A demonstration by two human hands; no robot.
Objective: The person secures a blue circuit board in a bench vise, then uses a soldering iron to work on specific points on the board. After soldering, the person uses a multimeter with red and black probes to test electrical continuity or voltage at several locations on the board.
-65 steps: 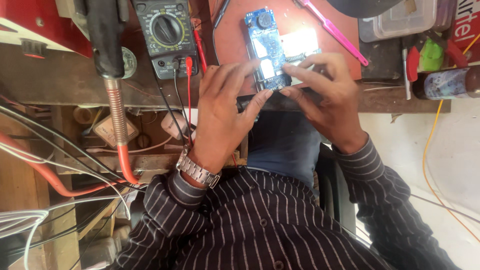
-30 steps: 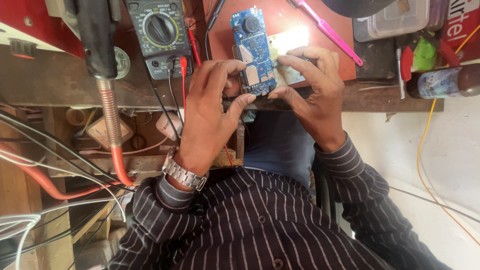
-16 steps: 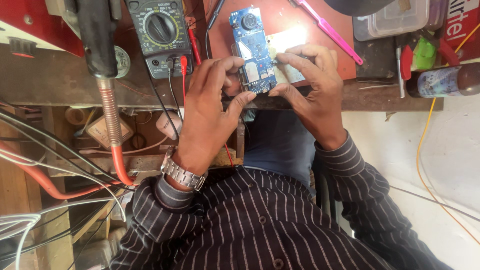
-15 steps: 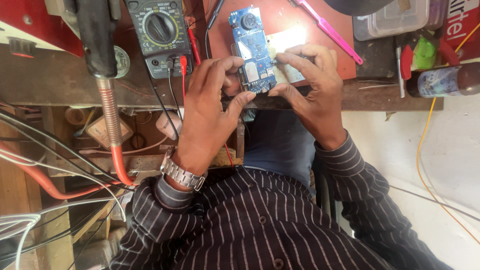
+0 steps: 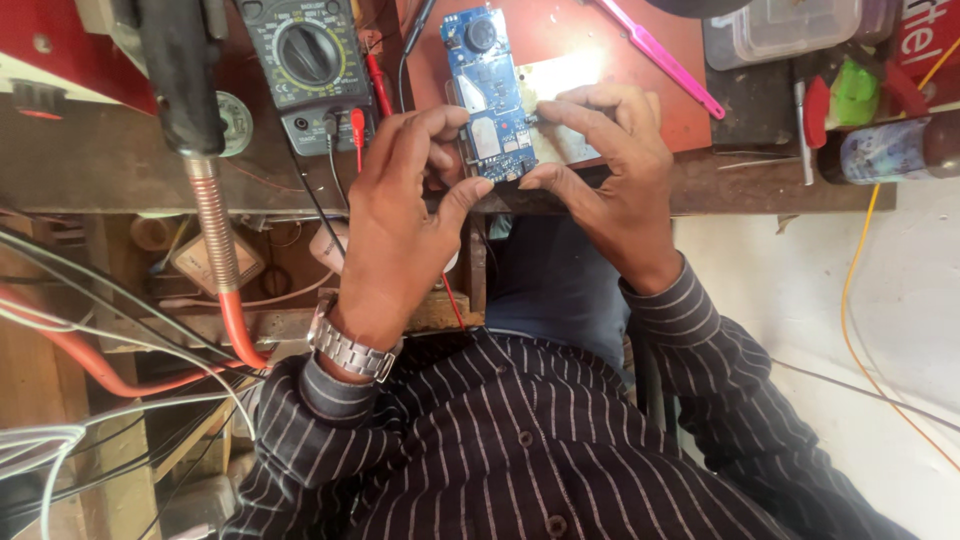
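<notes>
Fingers first: both hands are pinched onto a blue circuit board point(image 5: 487, 95), a long narrow one with a round black part near its far end and metal shields further down. The left hand point(image 5: 400, 220) has its thumb pressed up against the board's near end, with the other fingers point(image 5: 425, 130) curled over the left edge. The right hand point(image 5: 615, 180) comes in from the other side, thumb at the near corner and the fingers point(image 5: 570, 105) bent in against the right edge. So neither is spread wide, both are closed on the board, and it sits between them just over the near edge of the surface point(image 5: 720, 175).

Under the board there's a reddish-brown mat point(image 5: 560, 35) with a bright patch of light on it next to the right fingers. A pink plastic pry tool point(image 5: 660, 55) lies diagonally on the mat, well clear of the hands. Left of the board is a multimeter point(image 5: 305, 65) with a big dial, red and black leads plugged in at the bottom. Further left a black handle with a flexible metal hose point(image 5: 215, 235) hangs down into a red cable.

There's a metal wristwatch point(image 5: 350, 348) on the left wrist, and a dark striped shirt point(image 5: 520, 440) fills the bottom. Off to the right are a clear plastic box point(image 5: 790, 25) and a small bottle point(image 5: 885, 150) lying on its side.
</notes>
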